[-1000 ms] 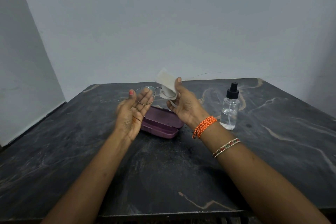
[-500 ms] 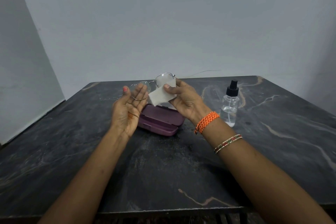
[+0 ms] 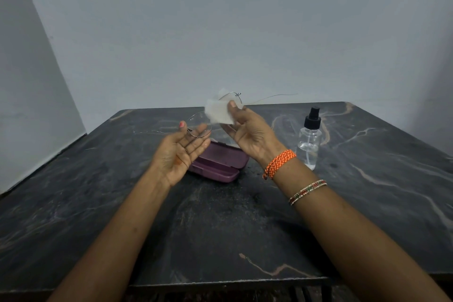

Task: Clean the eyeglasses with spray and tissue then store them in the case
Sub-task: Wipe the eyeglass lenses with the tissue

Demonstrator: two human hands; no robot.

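Thin wire-rimmed eyeglasses are held up above the table. My left hand grips the left lens rim between thumb and fingers, palm up. My right hand pinches a white tissue over the right lens, thumb on top. One temple arm sticks out to the right behind that hand. A closed purple glasses case lies on the table just below and behind both hands. To the right of the case stands a clear spray bottle with a black pump top.
The dark marble table spreads out in front of me, its near edge at the bottom of the view. Grey walls close in behind and to the left. Orange thread and bead bracelets circle my right wrist.
The glasses have tilted, right lens higher, left lens lower. My right hand has shifted the tissue across the right lens and lifted slightly.
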